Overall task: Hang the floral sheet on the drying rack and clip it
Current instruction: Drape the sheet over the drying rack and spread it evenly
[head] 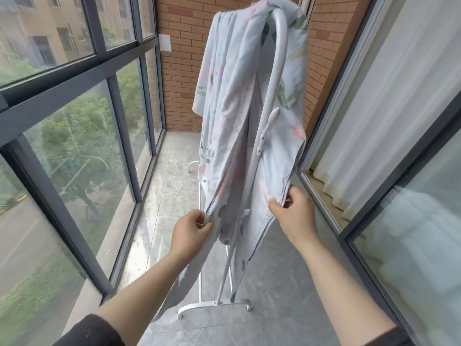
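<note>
Pale blue cotton with pink flowers and green leaves, the sheet (239, 136) hangs bunched over the top of the white rack (275, 78), falling in long folds on both sides of the curved upright tube. Its upper end drapes over the bend of the tube near the top of the head view; its lower end trails down past the rack's foot (214, 304) toward the grey tiled floor (274, 283).

Both hands are clamped on the sheet, well apart from each other. The left hand (190, 232) pinches a gathered edge on the left side, thumb and fingers closed on the cloth. The right hand (293, 211) grips the right-hand edge, fingers curled over the hem, pulling that side out from the tube. Between the hands the cloth sags in a loose pocket in front of the rack's thin legs.

A white peg-like arm (268, 123) juts from the upright partway up; it may be a hinged fitting, though the view is too soft to tell.

Dark-framed windows (74, 121) run along the left, a brick wall (179, 58) closes the far end, and a white curtain (374, 108) hangs behind glass on the right. Dark sleeves show at the bottom corners.
</note>
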The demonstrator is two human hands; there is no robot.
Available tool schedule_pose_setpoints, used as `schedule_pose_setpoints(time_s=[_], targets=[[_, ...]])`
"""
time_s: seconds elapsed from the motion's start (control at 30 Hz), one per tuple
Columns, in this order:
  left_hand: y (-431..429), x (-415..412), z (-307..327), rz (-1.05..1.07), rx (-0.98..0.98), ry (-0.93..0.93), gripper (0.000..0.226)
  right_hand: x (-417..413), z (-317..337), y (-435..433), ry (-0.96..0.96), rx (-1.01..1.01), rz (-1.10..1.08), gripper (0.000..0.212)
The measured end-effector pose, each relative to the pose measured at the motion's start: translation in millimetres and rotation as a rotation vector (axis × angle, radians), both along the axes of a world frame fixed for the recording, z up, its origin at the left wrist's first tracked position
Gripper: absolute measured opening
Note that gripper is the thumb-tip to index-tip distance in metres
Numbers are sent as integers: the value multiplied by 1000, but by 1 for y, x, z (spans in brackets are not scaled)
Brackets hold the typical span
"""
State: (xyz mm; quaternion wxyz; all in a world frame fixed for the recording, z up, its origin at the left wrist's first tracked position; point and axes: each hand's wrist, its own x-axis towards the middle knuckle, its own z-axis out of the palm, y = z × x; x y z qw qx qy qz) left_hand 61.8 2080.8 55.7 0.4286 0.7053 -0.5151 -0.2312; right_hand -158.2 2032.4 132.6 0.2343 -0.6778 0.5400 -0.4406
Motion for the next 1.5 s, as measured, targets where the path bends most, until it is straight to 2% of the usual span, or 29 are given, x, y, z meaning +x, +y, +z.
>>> schedule_pose_setpoints(time_s=[0.07,0.23,0.33,0.4,0.5,0.7,0.83,0.9,1.03,1.1,1.23,1.5], targets=[[-3,-2,4,-16,-2,-3,24,-4,-10,2,78,37,-16,18],[-1,-13,-9,-11,94,-80,29,-10,-15,8,75,75,27,21],[-3,-21,-12,9,127,-91,30,-15,-14,6,106,62,29,39],[-6,-26,-9,30,135,-91,33,-21,-14,2,144,62,16,45],[-8,-30,-6,68,145,-89,33,-29,-14,-3,159,76,4,42],[-3,-39,-3,41,134,-50,7,-37,-18,-6,38,145,-11,23],[2,-45,11,16,97,-65,8,-39,-3,4,-76,117,62,27],[4,-46,22,14,70,-76,6,-40,6,7,-65,75,60,32],[6,-47,41,14,16,-82,4,-42,11,4,3,145,24,15],[8,-48,52,0,-24,-82,3,-47,12,6,-26,162,-5,19],[9,-48,71,-24,-115,-55,4,-52,16,9,-40,159,-21,11],[6,-68,68,-137,-114,24,6,-76,-8,13,-77,235,-89,11]])
